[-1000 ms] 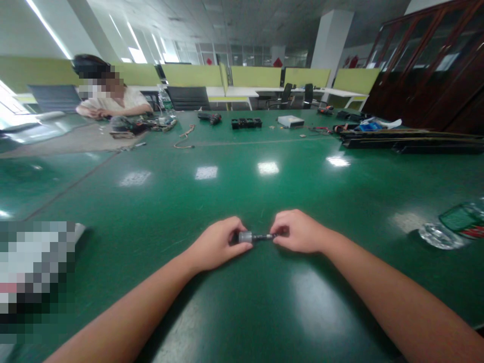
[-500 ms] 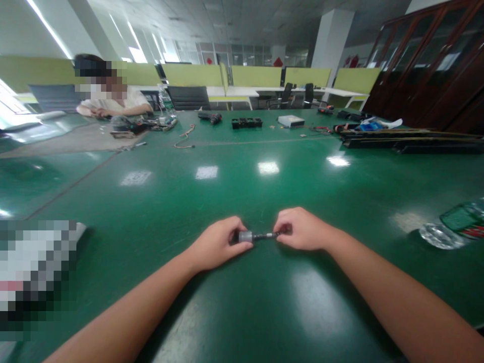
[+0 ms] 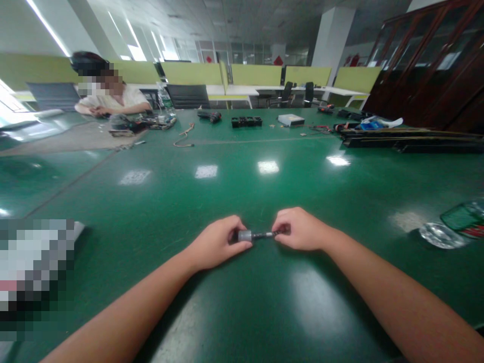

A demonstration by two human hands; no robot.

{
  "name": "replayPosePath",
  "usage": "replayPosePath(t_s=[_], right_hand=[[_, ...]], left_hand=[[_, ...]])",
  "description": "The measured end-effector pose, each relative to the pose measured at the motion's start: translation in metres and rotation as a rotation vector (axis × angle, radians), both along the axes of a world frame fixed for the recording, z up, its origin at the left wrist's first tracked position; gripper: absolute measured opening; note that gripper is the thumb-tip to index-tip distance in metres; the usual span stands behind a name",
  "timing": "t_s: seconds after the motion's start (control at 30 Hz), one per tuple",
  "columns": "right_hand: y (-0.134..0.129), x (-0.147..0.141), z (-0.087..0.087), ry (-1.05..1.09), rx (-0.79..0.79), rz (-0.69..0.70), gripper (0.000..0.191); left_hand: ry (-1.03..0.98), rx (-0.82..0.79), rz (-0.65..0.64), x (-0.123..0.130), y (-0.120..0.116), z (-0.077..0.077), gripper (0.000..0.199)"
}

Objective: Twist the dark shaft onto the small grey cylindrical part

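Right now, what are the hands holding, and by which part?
A rod-like item: the left hand grips it at the grey cylinder, the right hand pinches its thin dark opposite end.

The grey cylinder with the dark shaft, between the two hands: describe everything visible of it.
The grey cylinder looks metallic; blur hides fine detail. A thin dark shaft extends from its right end, with a paler band farther along. The piece lies sideways, roughly level, low at the green table; whether it touches the surface is unclear. The left hand grips the cylinder, hiding its left end; the right hand pinches the shaft's far end.
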State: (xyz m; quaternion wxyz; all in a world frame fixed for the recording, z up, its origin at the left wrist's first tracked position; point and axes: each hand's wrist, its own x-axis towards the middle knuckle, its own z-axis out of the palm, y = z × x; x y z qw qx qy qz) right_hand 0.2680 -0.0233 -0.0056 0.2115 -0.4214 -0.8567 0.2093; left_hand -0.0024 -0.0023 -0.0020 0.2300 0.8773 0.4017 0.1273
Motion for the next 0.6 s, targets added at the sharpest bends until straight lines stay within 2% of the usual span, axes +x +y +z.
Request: replayPosePath(t_s=[0.47, 0.53, 0.6], right_hand=[[0.0, -0.016, -0.008, 0.105, 0.059, 0.064, 0.011], [0.0, -0.019, -0.014, 0.232, -0.052, 0.024, 0.025], [0.001, -0.021, -0.02, 0.377, -0.208, -0.007, 0.05]], left_hand=[[-0.006, 0.0, -0.009, 0.0, 0.001, -0.001, 0.029], [-0.011, 0.001, -0.012, 0.0, 0.001, -0.001, 0.029], [-0.014, 0.002, -0.014, -0.001, 0.002, -0.001, 0.029]])
